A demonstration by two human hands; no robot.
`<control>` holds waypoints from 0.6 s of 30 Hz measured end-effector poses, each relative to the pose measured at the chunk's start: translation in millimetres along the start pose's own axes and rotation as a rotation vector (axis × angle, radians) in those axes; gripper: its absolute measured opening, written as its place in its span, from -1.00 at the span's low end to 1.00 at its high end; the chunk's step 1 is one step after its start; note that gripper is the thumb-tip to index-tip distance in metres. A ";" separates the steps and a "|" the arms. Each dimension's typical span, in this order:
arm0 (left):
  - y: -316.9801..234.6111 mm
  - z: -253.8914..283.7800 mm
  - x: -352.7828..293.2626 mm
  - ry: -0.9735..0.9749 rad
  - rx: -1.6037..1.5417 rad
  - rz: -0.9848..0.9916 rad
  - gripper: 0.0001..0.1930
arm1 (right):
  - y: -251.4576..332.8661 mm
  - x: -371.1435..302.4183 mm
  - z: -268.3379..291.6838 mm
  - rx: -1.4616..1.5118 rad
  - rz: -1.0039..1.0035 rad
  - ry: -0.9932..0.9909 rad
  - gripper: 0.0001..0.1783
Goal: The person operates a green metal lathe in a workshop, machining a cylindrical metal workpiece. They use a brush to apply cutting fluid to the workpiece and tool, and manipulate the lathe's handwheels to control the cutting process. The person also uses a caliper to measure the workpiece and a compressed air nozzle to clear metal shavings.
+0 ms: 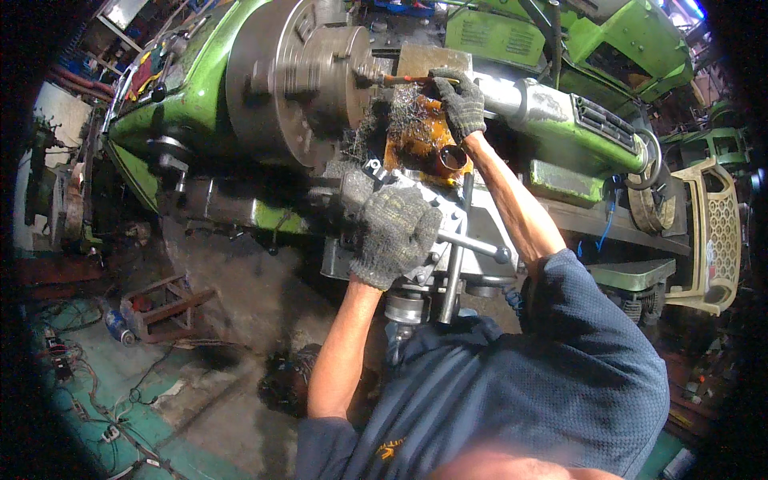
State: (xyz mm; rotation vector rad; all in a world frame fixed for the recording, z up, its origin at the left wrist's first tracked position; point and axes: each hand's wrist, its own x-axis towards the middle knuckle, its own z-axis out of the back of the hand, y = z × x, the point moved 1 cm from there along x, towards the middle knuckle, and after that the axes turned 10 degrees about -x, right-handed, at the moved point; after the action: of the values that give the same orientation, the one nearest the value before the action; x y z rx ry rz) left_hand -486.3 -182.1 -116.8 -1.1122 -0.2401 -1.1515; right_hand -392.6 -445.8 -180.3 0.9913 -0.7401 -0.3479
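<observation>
- We grasp a slim orange-handled tool [412, 79] in the right hand [461, 100], its tip near the workpiece [369, 74], leftward.
- We hold the left hand [396, 230] over the lathe carriage [436, 194]; its grip cannot be told.
- We judge cutting partly done: chips [410, 112] lie ahead of the left hand; workpiece removal remains.

- The lathe [196, 92] is showing green.
- The left glove [394, 234] and right glove [464, 106] are showing mottled grey.
- The slim stick [410, 79] is showing orange-red.
- The shirt [520, 388] is showing navy.
</observation>
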 end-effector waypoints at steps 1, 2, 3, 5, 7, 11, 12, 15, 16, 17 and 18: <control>1.5 -0.9 -2.0 0.007 -0.019 0.010 -0.82 | 0.9 -0.1 -0.4 0.009 0.006 0.005 -0.78; 1.6 -1.2 -1.8 -0.006 -0.024 -0.002 -0.82 | 2.9 0.5 0.0 0.018 0.013 0.008 -0.78; 1.3 -1.5 -1.6 -0.020 -0.029 -0.015 -0.81 | 4.4 -0.4 -0.4 0.082 -0.040 0.028 -0.79; -1.0 0.7 -1.5 -0.014 -0.017 -0.015 -0.81 | 10.0 -3.7 -2.4 0.212 -0.139 0.069 -0.79; -3.6 0.5 4.9 0.028 -0.004 -0.029 -0.80 | -5.3 -1.5 -0.3 0.104 -0.156 0.053 -0.79; -2.5 2.7 4.8 0.013 0.032 -0.021 -0.78 | 17.2 -0.1 -4.5 -0.005 -0.121 0.057 -0.81; -3.6 2.6 5.0 0.008 0.053 -0.035 -0.78 | 16.2 0.7 -7.3 -0.028 -0.055 0.039 -0.80; -3.8 1.8 1.7 0.014 0.096 -0.027 -0.75 | 16.4 -1.4 -6.4 -0.111 -0.005 0.038 -0.77; -2.9 2.1 4.3 -0.007 0.098 -0.048 -0.75 | 17.9 2.1 -7.1 -0.133 0.009 0.031 -0.77; -1.8 1.0 3.4 -0.020 0.096 -0.060 -0.75 | 16.0 0.6 -7.8 -0.155 0.012 0.029 -0.76; -0.5 -0.4 1.0 -0.032 0.093 -0.068 -0.75 | 15.1 1.6 -6.6 -0.164 -0.011 0.076 -0.73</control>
State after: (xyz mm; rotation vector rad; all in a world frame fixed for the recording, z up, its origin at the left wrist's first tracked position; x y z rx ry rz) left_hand -486.4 -183.0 -116.1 -1.0478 -0.3558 -1.1720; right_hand -387.7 -434.7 -169.0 0.8494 -0.6279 -0.3722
